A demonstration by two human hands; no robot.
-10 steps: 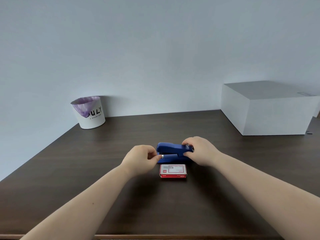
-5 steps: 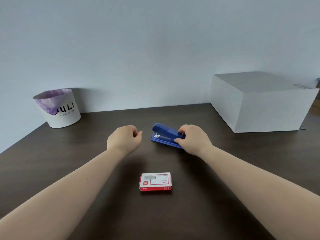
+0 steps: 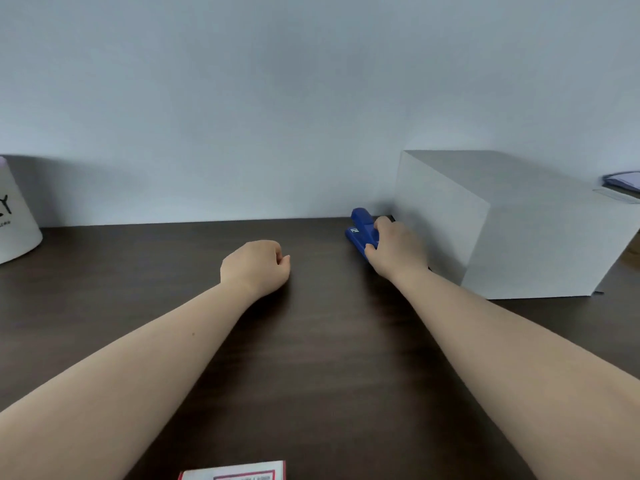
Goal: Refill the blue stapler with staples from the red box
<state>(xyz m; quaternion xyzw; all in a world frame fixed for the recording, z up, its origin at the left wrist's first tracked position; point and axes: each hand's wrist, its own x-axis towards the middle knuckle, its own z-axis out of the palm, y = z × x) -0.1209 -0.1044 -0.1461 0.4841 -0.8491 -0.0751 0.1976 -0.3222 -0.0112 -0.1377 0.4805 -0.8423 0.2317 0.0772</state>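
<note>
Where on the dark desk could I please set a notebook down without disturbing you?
Bare dark wooden desk lies between the white bucket and the left hand. It is crowded where the right hand holds the blue stapler beside the white box.

Dark table (image 3: 322, 341) bare and open between the two forearms, from the red box (image 3: 239, 472) at the near edge to the back wall; left hand (image 3: 256, 268) rests mid-table with clear surface all round. Right hand (image 3: 398, 251) and blue stapler (image 3: 362, 230) sit hard against the white box (image 3: 485, 230), closing the right side; white bin (image 3: 15, 220) blocks the far left corner.
</note>
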